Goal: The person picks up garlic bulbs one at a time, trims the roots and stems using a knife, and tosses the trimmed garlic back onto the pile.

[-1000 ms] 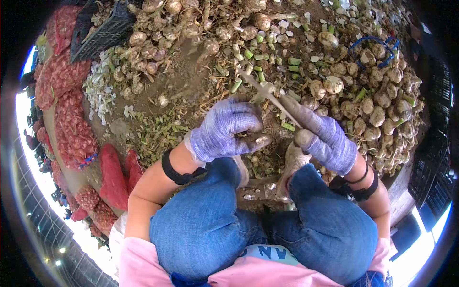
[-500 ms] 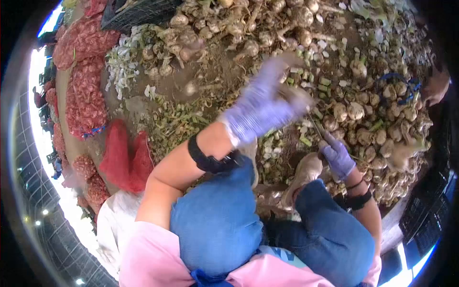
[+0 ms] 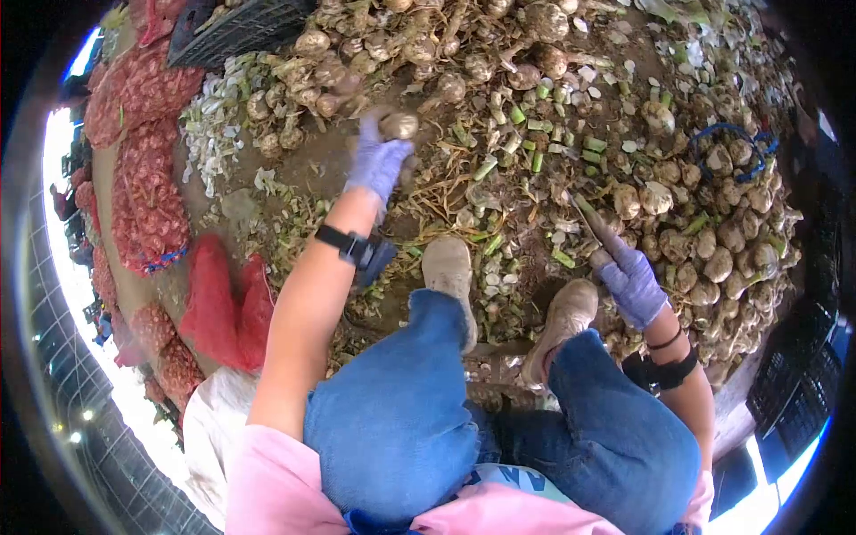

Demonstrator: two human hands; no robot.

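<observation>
My left hand (image 3: 378, 163), in a purple glove, is closed on a garlic bulb (image 3: 399, 126) over bare soil, just below the heap of untrimmed garlic (image 3: 437, 45). At the right, my right hand (image 3: 631, 283), also gloved, grips a knife (image 3: 588, 219) whose blade points up and to the left. Beside that hand lies a pile of trimmed garlic bulbs (image 3: 704, 254). Cut green stem pieces (image 3: 538, 147) and peelings are scattered on the ground between the two hands.
Full red mesh sacks (image 3: 150, 192) line the left side, with a loose red net (image 3: 223, 308) nearer me. A black crate (image 3: 241, 34) stands at the upper left, another (image 3: 794, 366) at the right edge. Blue twine (image 3: 738, 150) lies on the bulbs. My shoes (image 3: 448, 267) are below.
My left hand has moved left from near the knife to beside the untrimmed heap and now has a bulb in it. My right hand has barely moved and still holds the knife.
</observation>
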